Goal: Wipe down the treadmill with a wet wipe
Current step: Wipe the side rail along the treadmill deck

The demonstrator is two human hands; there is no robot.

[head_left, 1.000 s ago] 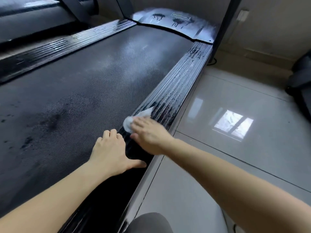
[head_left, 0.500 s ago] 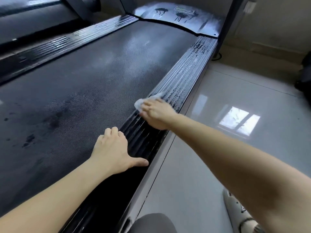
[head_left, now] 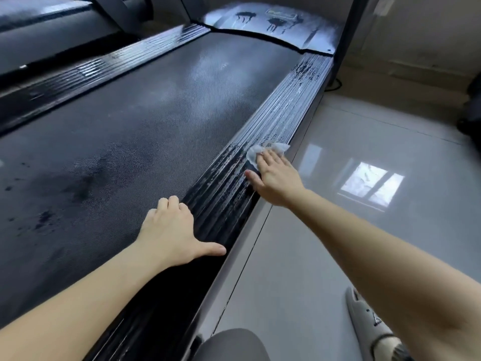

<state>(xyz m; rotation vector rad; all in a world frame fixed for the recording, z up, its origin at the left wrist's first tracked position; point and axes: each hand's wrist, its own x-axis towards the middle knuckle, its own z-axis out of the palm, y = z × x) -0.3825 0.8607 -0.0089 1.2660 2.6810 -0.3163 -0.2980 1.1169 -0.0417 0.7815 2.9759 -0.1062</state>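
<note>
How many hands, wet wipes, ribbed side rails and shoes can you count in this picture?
Hands: 2, left hand and right hand
Wet wipe: 1
Side rails: 2, left rail and right rail
Shoe: 1
Total: 6

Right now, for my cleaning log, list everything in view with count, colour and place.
belt: one, dark grey, centre left.
right rail: one, glossy black, wet-streaked, beside belt.
left rail: one, glossy black, belt's far side.
motor cover: one, black, belt's far end.
wet wipe: one, white, on right rail.
floor: one, pale grey tiles, right.
shoe: one, grey, bottom right.
left hand: one, flat on belt edge.
right hand: one, pressing wet wipe.
</note>
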